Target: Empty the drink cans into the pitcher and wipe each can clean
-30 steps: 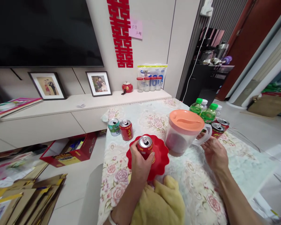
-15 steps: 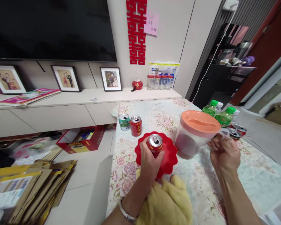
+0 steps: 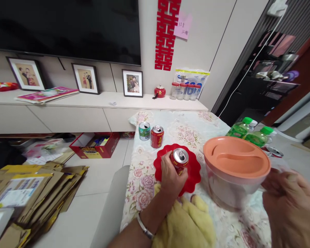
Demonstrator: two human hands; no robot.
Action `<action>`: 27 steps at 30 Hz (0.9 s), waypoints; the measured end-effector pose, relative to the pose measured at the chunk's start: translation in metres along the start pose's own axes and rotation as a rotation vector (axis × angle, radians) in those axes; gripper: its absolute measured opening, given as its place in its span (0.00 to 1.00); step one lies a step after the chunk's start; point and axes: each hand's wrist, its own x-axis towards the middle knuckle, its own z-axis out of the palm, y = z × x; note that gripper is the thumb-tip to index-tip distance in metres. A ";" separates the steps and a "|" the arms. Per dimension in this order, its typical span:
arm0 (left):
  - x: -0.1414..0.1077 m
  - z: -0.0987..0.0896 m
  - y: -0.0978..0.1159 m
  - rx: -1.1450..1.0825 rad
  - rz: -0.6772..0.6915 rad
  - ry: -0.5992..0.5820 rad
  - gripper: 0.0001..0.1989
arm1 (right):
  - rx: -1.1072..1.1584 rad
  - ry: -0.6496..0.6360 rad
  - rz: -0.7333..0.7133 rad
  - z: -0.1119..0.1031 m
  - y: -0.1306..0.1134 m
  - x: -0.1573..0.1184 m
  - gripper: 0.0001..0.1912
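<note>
My left hand [image 3: 173, 174] is wrapped round a red drink can [image 3: 180, 159] and holds it over a red scalloped plate [image 3: 193, 172]. At the right, my right hand [image 3: 290, 193] grips the handle of a clear pitcher [image 3: 229, 189] with an orange lid [image 3: 236, 156]; the pitcher is slightly blurred. A yellow cloth [image 3: 187, 224] lies in front of the plate. Behind the plate, another red can [image 3: 157, 137] stands beside a green can [image 3: 144, 131].
Green-capped bottles [image 3: 239, 128] and more cans [image 3: 274, 151] stand behind the pitcher. Picture frames [image 3: 132, 83] and red-lidded jars [image 3: 183, 92] line the white cabinet. Flattened cardboard [image 3: 41, 193] and a red box [image 3: 95, 146] are on the floor at the left.
My right hand has drawn the pitcher nearer and to the right. My left hand still holds the can, now tilted slightly. The view has shifted a little to the left.
</note>
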 end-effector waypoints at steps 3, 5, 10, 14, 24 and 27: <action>-0.001 0.000 0.001 0.015 -0.019 0.007 0.38 | -0.088 0.006 0.033 0.000 -0.012 -0.011 0.28; -0.001 -0.001 0.002 0.037 -0.032 0.002 0.39 | -0.157 -0.010 0.033 0.000 -0.018 -0.017 0.30; -0.001 -0.003 0.005 0.073 -0.044 -0.020 0.37 | -0.277 -0.086 0.032 -0.001 -0.023 -0.021 0.28; 0.000 -0.004 0.006 0.111 -0.056 -0.048 0.36 | -0.407 -0.142 -0.021 -0.003 -0.026 -0.018 0.25; 0.002 -0.007 0.013 0.111 -0.101 -0.099 0.35 | -0.691 -0.246 -0.145 0.007 -0.042 -0.021 0.21; 0.002 -0.008 0.015 0.114 -0.103 -0.106 0.35 | -0.704 -0.261 -0.124 0.006 -0.041 -0.018 0.22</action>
